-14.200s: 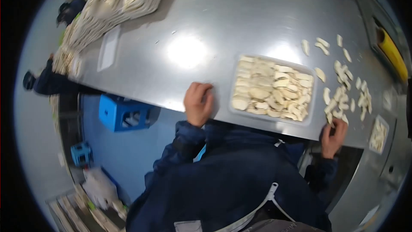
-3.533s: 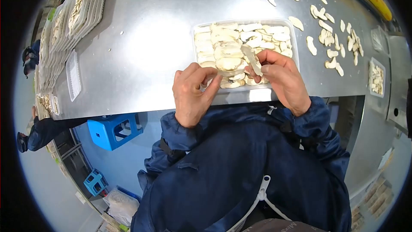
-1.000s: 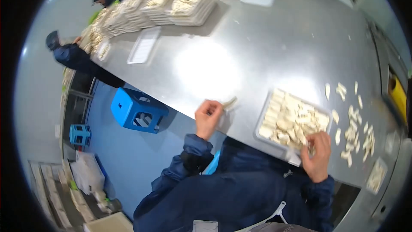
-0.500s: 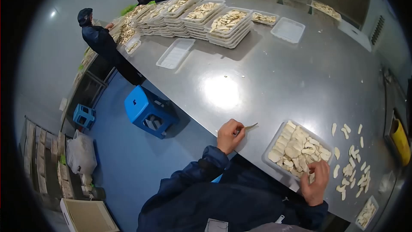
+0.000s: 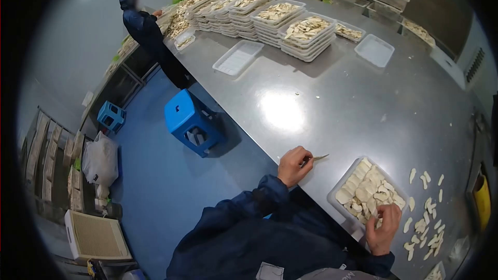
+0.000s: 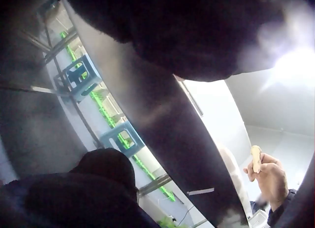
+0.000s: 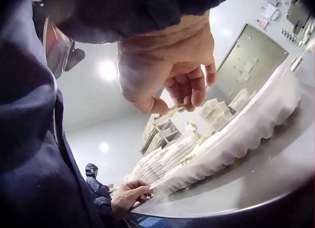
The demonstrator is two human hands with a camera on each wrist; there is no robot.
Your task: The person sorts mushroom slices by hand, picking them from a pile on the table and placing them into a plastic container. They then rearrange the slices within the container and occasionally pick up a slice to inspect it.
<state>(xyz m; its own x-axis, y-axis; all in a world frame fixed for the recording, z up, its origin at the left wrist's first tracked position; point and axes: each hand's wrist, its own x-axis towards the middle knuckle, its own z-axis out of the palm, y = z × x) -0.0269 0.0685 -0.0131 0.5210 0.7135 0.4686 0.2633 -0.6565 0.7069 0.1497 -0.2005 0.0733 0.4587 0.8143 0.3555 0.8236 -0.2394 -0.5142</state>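
My left hand (image 5: 295, 166) is at the table's front edge, left of the tray, and pinches a thin mushroom slice (image 5: 321, 157) seen almost edge-on. A clear plastic tray (image 5: 335, 195) in front of me holds pale mushroom slices (image 5: 367, 184), laid in overlapping rows on the left and more jumbled on the right. My right hand (image 5: 383, 229) is over the tray's near right corner. In the left wrist view it holds a pale mushroom slice (image 6: 256, 159) between thumb and fingers; the right wrist view shows that slice edge-on at the fingertips (image 7: 189, 108).
Loose slices (image 5: 426, 218) lie scattered right of the tray. Farther back are stacked filled trays (image 5: 307, 46) and two bare trays, one of them white (image 5: 237, 58). A blue stool (image 5: 189, 119) stands on the floor to the left. Other people (image 5: 145, 28) work at the far end.
Both hands were at the tray with slices earlier; the left hand then moved left with one slice. The head view has turned up and left, showing more of the room. Both hands keep their pinch.
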